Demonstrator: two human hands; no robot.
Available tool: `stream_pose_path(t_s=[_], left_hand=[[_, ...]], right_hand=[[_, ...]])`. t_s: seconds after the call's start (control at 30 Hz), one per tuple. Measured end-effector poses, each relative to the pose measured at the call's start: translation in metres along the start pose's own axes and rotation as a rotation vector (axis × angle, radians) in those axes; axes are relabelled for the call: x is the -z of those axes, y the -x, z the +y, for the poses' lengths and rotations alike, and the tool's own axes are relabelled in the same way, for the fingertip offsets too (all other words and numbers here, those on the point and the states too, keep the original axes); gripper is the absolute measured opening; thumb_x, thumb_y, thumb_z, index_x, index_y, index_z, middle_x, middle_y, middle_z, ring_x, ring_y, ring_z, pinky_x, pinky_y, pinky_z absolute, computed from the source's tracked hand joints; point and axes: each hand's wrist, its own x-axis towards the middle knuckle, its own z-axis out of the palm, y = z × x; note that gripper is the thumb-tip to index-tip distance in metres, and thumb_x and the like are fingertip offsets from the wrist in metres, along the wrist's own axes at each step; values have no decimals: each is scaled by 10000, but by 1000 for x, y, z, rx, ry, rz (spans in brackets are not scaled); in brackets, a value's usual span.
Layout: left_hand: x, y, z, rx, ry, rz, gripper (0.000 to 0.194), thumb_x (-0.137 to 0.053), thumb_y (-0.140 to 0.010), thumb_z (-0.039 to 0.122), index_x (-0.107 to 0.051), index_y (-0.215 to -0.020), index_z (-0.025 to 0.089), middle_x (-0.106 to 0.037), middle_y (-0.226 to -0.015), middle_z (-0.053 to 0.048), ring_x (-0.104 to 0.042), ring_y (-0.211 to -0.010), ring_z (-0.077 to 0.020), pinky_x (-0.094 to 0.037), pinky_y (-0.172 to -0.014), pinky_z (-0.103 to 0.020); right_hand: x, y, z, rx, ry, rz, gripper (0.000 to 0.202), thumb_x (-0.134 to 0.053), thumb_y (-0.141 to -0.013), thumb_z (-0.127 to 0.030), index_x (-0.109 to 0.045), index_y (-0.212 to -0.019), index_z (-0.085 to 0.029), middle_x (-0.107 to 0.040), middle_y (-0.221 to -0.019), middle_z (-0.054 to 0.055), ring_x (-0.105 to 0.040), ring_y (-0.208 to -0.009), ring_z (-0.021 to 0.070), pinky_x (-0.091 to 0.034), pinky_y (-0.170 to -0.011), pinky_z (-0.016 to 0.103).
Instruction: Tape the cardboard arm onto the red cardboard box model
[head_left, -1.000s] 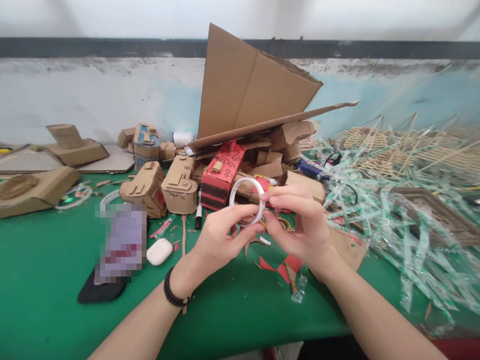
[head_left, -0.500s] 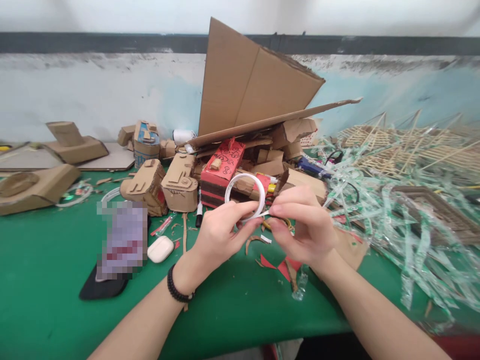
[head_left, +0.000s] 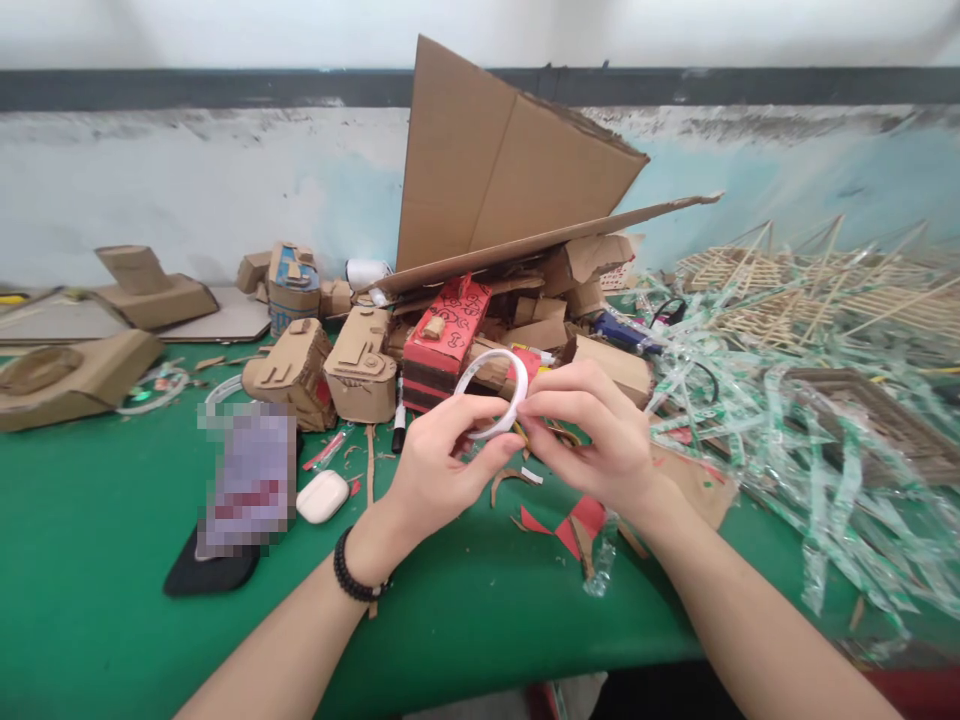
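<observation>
A thin white roll of tape (head_left: 519,382) stands nearly upright between my hands, above the green table. My left hand (head_left: 448,455) pinches its lower rim between thumb and index finger. At the roll's right edge, the fingertips of my right hand (head_left: 596,435) are pressed together against the tape. Whether a loose tape end is between them is hidden. Behind the roll sits a red cardboard box (head_left: 442,345) with black drawings. Red paper scraps (head_left: 577,525) and a curved cardboard strip (head_left: 508,482) lie beneath the hands.
Small cardboard models (head_left: 361,375), a white earbud case (head_left: 322,497) and a blurred phone (head_left: 214,575) are to the left. A large folded cardboard sheet (head_left: 480,160) leans at the back. Tangled clear-green tape strips (head_left: 817,530) and wooden-stick frames (head_left: 765,300) fill the right.
My right hand has moved left to the roll. The short white strip that showed between the roll and my right fingers is no longer visible. The roll has turned slightly.
</observation>
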Motion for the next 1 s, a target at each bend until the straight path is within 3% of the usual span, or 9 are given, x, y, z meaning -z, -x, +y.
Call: stream_pose_path(t_s=[0.27, 0.63, 0.77, 1.0], left_hand=[[1, -4, 3, 48, 73, 44, 164, -710, -1021, 295, -710, -893, 193, -757, -851, -29, -637, -700, -129, -477, -603, -240], [2, -4, 2, 37, 97, 6, 109, -732, -1018, 247, -731, -936, 175, -791, -923, -35, -710, -836, -140, -547, -745, -234], [3, -5, 3, 19, 45, -24, 150, -631, -1067, 227, -740, -986, 163, -765, -916, -40, -680, -813, -130, -528, -718, -228], [-2, -3, -1, -29, -90, 12, 96, -678, -1041, 220, -743, -999, 164, -746, -844, -19, -624, -716, -122, -505, -669, -231]], right_hand=[[0, 1, -4, 6, -50, -49, 314, -726, -964, -76, -694, -1209, -269, -786, -999, 52, -741, -866, 205, -632, -757, 354], [5, -2, -1, -30, -95, -97, 220, -737, -953, -73, -699, -1112, -219, -780, -937, 58, -745, -833, 191, -618, -752, 318], [6, -2, 0, -50, -83, -112, 180, -727, -960, -58, -690, -1071, -195, -759, -908, 59, -732, -828, 180, -601, -756, 301], [7, 0, 1, -102, -13, -156, 125, -700, -989, -81, -666, -1015, -198, -719, -848, 24, -685, -731, 146, -552, -669, 272]])
